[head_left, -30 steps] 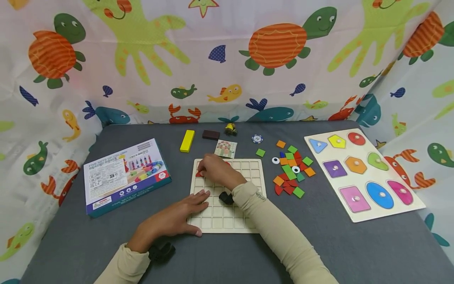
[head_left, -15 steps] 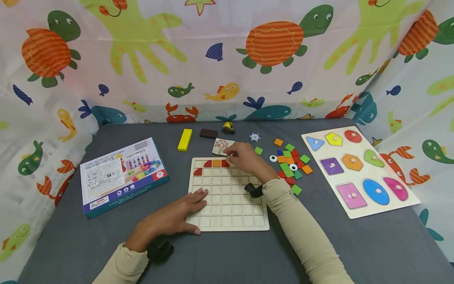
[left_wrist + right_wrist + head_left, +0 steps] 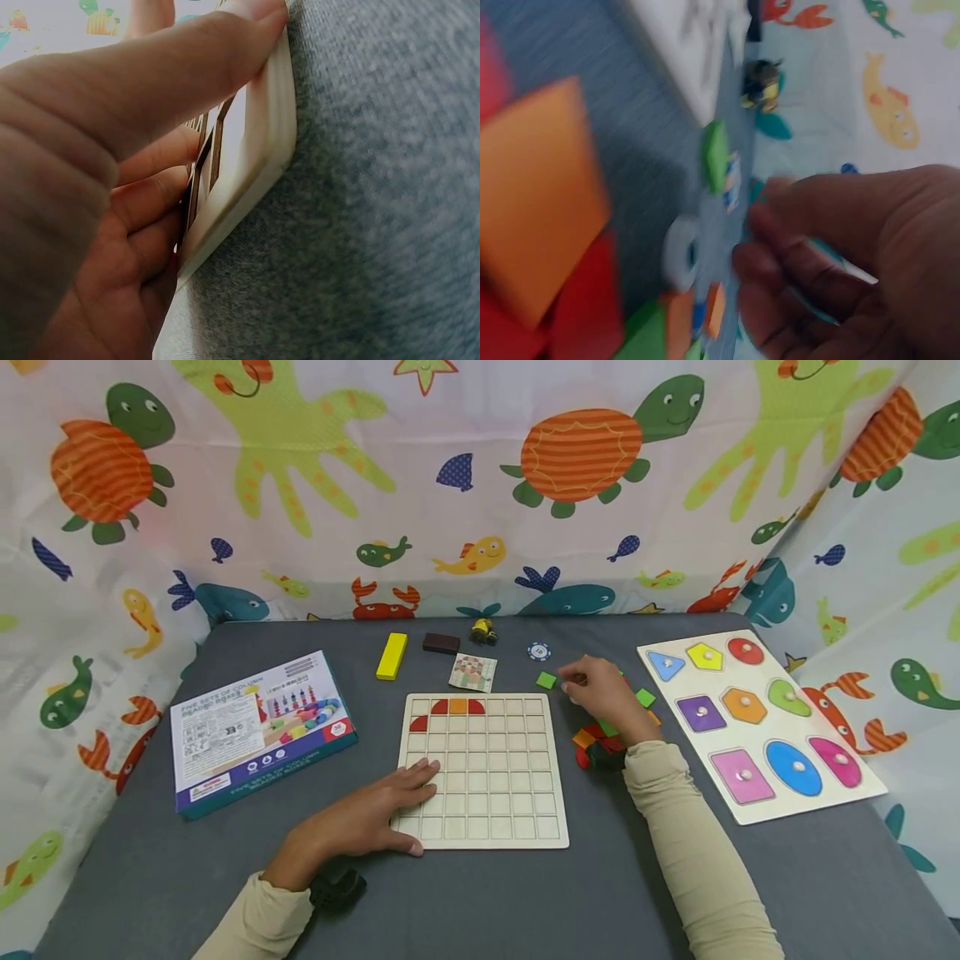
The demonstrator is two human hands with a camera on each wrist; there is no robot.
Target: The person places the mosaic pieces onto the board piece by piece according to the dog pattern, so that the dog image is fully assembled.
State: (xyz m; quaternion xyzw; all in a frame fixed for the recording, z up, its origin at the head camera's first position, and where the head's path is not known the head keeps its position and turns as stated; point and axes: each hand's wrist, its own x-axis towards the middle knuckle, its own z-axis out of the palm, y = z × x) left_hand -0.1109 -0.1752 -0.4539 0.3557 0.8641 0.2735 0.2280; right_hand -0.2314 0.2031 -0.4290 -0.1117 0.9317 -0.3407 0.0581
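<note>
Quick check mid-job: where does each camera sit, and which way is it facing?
Head: worn high, facing forward and down at the table; left hand, right hand, both sleeves show.
Left wrist: low at the table, along the grid board edge; fingers fill it.
Right wrist: blurred, over the tile pile; curled fingers.
Shared: board appears in head and left wrist.

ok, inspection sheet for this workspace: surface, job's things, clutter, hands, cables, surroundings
Surface: grey cloth table.
Job's things: wooden grid board, three red and one orange tile set in its top-left cells; loose tile pile to its right; pattern card behind it.
Clutter: shape puzzle board, toy box, yellow block, brown block, poker chip, small yellow figure.
Hands: left hand flat on the board's near-left corner; right hand over the pile, grasp unclear.
Cables: nothing seen.
Surroundings: sea-animal print curtain.
</note>
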